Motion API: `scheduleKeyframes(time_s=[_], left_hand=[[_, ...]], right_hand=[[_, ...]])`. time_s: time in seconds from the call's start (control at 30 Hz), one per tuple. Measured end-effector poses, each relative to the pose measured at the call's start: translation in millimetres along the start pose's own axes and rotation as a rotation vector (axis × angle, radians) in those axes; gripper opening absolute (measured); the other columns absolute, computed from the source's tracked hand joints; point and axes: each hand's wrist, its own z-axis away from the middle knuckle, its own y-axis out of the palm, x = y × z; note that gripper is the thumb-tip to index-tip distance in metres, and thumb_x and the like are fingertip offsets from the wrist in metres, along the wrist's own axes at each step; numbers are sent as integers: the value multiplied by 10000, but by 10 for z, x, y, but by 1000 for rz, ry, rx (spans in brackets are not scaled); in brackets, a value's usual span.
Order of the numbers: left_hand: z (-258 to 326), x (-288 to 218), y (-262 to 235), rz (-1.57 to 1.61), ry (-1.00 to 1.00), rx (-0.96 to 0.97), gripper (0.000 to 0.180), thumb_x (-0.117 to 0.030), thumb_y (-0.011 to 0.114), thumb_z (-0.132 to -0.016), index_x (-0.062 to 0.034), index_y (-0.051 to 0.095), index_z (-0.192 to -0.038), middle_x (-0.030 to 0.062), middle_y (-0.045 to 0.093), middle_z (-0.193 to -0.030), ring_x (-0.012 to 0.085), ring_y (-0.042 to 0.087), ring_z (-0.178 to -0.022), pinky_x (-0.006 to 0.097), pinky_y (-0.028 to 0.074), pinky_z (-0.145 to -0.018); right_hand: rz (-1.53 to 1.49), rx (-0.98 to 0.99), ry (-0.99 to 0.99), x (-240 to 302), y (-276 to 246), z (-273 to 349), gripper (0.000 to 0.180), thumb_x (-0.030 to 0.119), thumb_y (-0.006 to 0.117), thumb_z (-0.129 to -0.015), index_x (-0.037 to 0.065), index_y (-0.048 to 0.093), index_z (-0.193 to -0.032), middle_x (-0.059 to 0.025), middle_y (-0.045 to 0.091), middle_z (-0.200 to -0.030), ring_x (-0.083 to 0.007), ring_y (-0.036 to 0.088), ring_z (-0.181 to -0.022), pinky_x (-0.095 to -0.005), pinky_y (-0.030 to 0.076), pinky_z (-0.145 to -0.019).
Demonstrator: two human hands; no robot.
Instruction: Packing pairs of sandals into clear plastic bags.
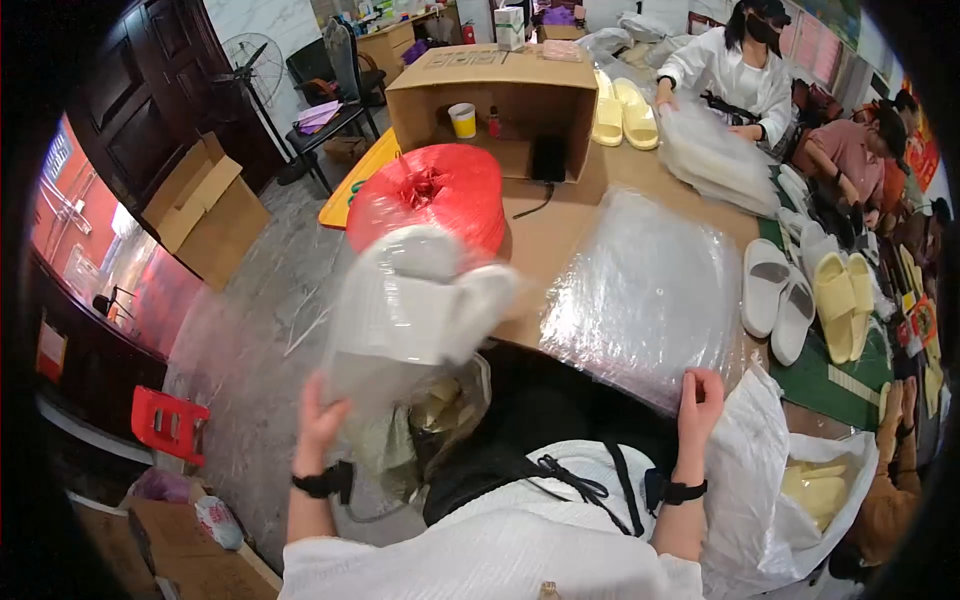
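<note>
Gripping bagged slippers (415, 300) in left hand (318, 420), fingers curling on bag; right hand (700, 400) pinching bag stack (645, 290); thin bags risking slipping off table (545, 235).

— Where does the one view look from?
— From the person's head, tilted down and forward over the near edge of the worktop (560, 235), close above their own chest and forearms.
— How wide?
— Fisheye: the far edge with the cardboard box (495, 95) bends, and the floor (265, 300) shows at left.
</note>
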Motion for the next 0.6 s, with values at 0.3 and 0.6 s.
scheduleKeyframes(time_s=[0.3,0.6], left_hand=[[444,402,-857,-145,-413,5,573,-114,631,-705,9,594,-1263,81,671,-1151,213,619,-1056,329,460,-938],[-409,1447,1458,303,-668,-76,391,-130,566,-893,3,511,-1257,86,643,-1001,248,625,-891,361,492,-748]], right_hand=[[153,-25,-166,0,148,-15,48,46,645,-876,22,668,-910,-97,653,-947,-258,585,-923,-354,457,-846],[163,-23,-158,50,62,37,49,47,651,-870,12,666,-902,-114,647,-960,-274,588,-958,-361,456,-872]])
